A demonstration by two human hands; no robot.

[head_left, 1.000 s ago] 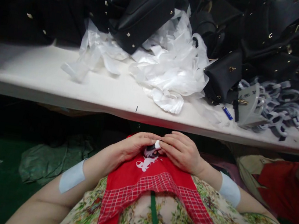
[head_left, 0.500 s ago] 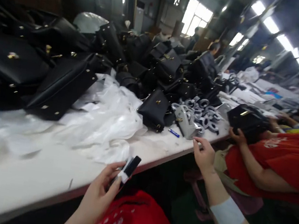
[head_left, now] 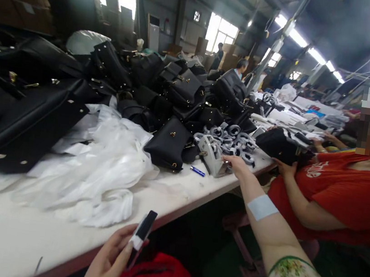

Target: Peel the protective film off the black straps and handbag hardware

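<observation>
My left hand (head_left: pixel 115 257), at the table's front edge, is closed around a small flat black strip (head_left: pixel 146 225) with a white band across it. The thumb presses on the white band; the strip's lower part is partly hidden by the fingers. My right hand (head_left: pixel 234 164) is stretched forward, its fingertips drawn together at the near end of a pale grey tape dispenser (head_left: pixel 214 158). Whatever lies between those fingertips is too small to make out. A blue marker-like tube (head_left: pixel 197 171) lies just left of the dispenser, and a black handbag (head_left: pixel 167 143) stands beside it.
Black handbags (head_left: pixel 182 83) are heaped along the back of the white table (head_left: pixel 5 241). Crumpled white wrapping (head_left: pixel 92 162) covers the left part. Several grey-wrapped coils (head_left: pixel 233 138) lie behind the dispenser. To the right, a person in a red shirt (head_left: pixel 336 192) handles a black bag (head_left: pixel 280 145).
My right hand has reached forward to the tape dispenser. My left hand still holds the black strip, now lower in view. The view has shifted right, and the person's bag on the right has tilted.
</observation>
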